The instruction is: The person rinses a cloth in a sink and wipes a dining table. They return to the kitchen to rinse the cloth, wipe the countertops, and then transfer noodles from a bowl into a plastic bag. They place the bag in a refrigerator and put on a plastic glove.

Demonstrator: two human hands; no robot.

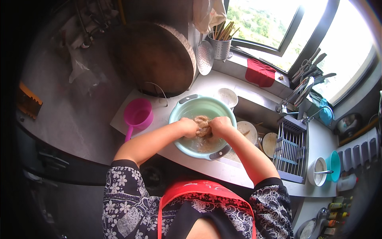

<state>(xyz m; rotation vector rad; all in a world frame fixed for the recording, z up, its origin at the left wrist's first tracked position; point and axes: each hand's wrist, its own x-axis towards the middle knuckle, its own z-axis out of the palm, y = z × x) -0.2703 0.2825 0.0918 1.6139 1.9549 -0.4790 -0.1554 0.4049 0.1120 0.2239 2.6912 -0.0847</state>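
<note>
A light green-blue plastic basin (182, 104) with water in it stands on the white counter, partly over the sink's edge. Inside it, both my hands grip a brownish, wrinkled, soft item (203, 125), whose kind I cannot tell. My left hand (189, 127) has it from the left, with fingers curled and partly hidden. My right hand (220, 126) holds it from the right, close to the basin's far side. Below the hands the water looks cloudy brown.
Left of the basin stands a magenta dipper (138, 113), with a large round wooden board (167, 59) behind. At right, the sink holds plates (247, 131) beside a dish rack (289, 149). A faucet (285, 107), a white bowl (317, 171) and a perforated ladle (205, 58) are around.
</note>
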